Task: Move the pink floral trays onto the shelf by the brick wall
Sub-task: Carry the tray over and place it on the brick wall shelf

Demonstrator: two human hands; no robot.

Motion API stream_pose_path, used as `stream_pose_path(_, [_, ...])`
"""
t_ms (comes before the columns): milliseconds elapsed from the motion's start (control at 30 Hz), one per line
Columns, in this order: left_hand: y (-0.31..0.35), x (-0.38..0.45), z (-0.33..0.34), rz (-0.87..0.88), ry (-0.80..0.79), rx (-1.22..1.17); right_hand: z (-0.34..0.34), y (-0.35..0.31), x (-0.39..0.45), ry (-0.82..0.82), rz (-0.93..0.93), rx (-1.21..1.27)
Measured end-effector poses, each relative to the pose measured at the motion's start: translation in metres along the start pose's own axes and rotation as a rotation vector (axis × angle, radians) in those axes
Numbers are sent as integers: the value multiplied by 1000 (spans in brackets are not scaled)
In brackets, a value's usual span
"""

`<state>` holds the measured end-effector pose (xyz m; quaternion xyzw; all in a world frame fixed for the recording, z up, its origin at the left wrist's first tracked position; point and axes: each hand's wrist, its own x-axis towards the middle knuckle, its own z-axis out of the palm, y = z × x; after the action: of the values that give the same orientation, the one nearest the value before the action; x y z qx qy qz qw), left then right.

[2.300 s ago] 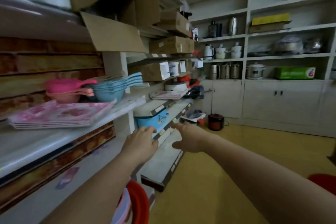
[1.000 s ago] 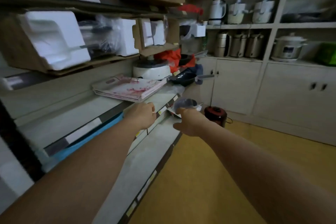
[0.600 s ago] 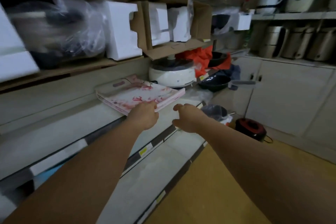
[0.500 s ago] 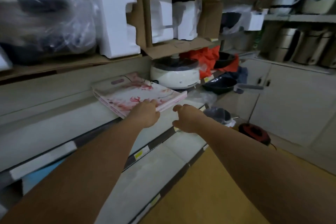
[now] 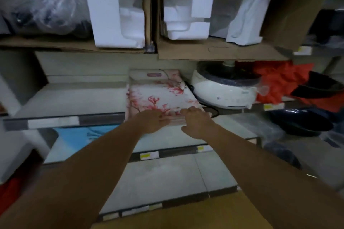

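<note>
Dim indoor light, cool grey-green cast, no clear source in frame. Foam blocks (image 5: 119,7) up top are the brightest patch, near blown out. Shelf bays below sit in shadow; lower left corner is almost black. Soft motion blur across the whole frame, worst at the left and right edges. Plastic wrap (image 5: 41,0) shows smeared glare streaks. Wide-angle bend: shelf edges (image 5: 61,121) bow outward. Forearms are soft; trays (image 5: 160,95) are only moderately sharp.
</note>
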<state>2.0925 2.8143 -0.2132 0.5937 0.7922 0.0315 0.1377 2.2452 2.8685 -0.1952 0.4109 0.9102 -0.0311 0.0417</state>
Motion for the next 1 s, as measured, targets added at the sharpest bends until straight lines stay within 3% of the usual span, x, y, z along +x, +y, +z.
stream_pose_path(300, [16,-1,6,-177,32,61,17,11,21,-18,-190,30])
stream_pose_path(667, [10,-3,-19,-75,80,92,-23,18,25,-82,-179,-24])
stream_pose_path(1000, [17,-28,-91,-136,337,373,-87,-8,18,290,-218,-173])
